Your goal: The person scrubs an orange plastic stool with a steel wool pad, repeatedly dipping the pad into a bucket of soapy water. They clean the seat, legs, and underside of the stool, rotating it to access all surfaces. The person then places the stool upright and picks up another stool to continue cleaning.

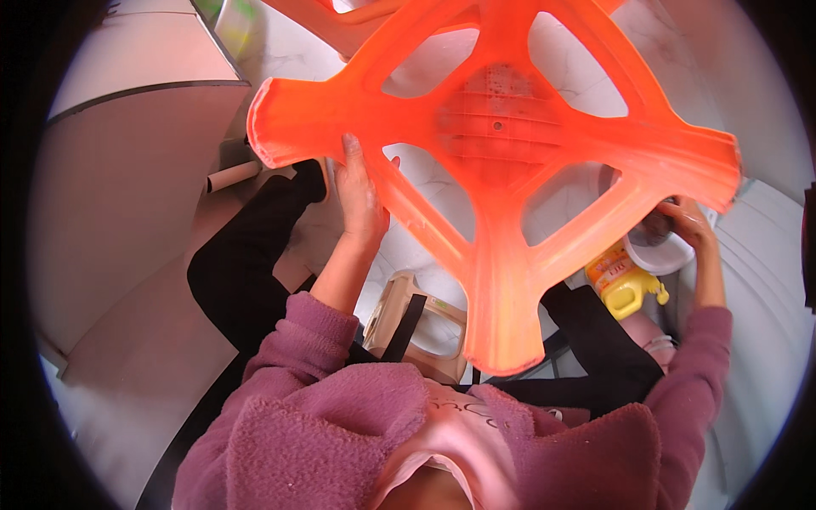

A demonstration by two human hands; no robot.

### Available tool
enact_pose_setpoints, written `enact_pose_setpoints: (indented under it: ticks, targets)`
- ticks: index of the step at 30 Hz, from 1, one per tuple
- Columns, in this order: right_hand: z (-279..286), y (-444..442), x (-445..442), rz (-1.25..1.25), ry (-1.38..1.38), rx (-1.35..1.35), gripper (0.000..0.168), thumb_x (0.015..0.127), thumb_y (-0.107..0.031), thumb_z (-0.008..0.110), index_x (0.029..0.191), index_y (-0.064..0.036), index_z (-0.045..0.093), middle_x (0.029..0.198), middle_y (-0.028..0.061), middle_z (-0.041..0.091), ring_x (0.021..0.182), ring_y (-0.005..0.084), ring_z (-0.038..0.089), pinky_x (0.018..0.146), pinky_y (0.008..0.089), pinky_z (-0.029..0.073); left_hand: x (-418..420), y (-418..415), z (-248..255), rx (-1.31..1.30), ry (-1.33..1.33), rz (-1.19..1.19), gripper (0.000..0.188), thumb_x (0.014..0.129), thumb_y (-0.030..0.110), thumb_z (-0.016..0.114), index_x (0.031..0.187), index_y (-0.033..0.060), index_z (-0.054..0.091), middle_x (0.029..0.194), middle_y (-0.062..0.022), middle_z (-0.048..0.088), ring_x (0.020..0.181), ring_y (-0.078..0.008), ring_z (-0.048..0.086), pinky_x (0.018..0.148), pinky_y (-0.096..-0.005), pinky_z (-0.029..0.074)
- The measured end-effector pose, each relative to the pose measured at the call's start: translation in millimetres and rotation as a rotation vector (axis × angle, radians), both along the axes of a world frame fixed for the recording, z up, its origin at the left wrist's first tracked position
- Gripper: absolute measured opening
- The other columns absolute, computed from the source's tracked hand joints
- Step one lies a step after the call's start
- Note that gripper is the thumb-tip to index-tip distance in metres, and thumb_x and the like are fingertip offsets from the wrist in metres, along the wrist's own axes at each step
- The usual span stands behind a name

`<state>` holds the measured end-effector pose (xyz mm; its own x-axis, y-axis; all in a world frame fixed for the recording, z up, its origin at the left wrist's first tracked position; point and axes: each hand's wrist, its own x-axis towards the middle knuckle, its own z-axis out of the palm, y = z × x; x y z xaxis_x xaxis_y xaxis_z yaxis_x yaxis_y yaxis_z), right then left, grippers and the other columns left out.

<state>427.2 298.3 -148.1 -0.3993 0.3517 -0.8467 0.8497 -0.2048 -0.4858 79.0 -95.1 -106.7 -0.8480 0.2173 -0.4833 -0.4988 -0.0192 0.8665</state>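
An orange plastic stool [408, 124] is held up before me, its legs spread towards the camera. Dark smudges mark the ribbed middle of the stool. My left hand [359, 191] grips it by the left side, the thumb on the near face and fingertips showing through an opening. Over at the right, my right hand [692, 220] is beside a stool leg, above a pale basin [666, 255]. Something dark [655, 227] lies at its fingers; the leg hides part of the hand, and whether it holds that thing is unclear.
A yellow jug with a pump or spout [625, 290] lies by the basin, near my right knee. Between my legs is a beige plastic frame [440, 319] with a black strap. Another orange plastic piece [344, 29] stands beyond. A pale panel [134, 210] borders the left.
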Motion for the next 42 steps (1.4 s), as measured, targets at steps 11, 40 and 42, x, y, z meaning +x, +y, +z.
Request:
enact_pose_setpoints:
  ticks: [11,40,42]
  targets:
    - [178.1,-165.8,-182.7,0.379,0.542,0.087,0.048,0.083,-0.019,0.059,0.125,0.002,0.050,0.105,0.0077,0.059,0.093,0.0128,0.057,0.080,0.0283,0.047,34.7,-18.1,-17.5,0.426,-0.456,-0.178,0.112,0.071,0.085,0.044,0.150,0.0177,0.002,0.151,-0.0175,0.011,0.136,-0.0405,0.021,0.107,-0.0586,0.020]
    - [70.9,-193.9,-147.1,1.517,0.146,0.663,0.020,0.073,-0.017,0.065,0.092,-0.014,0.071,0.099,-0.0004,0.061,0.090,0.0267,0.052,0.074,0.0390,0.044,-18.1,13.9,-25.6,0.274,-0.147,0.123,0.040,0.090,0.043,0.058,0.111,0.0098,0.050,0.083,-0.0041,0.057,0.068,-0.0108,0.051,0.058,-0.0250,0.042]
    - [66.5,-119.3,-120.7,1.395,0.010,0.996,0.012,0.072,-0.019,0.067,0.082,-0.015,0.072,0.092,0.0010,0.063,0.089,0.0257,0.054,0.075,0.0383,0.045,-22.9,14.3,-32.6,0.299,-0.159,0.103,0.038,0.090,0.041,0.057,0.111,0.0100,0.051,0.083,-0.0041,0.058,0.068,-0.0108,0.051,0.059,-0.0249,0.041]
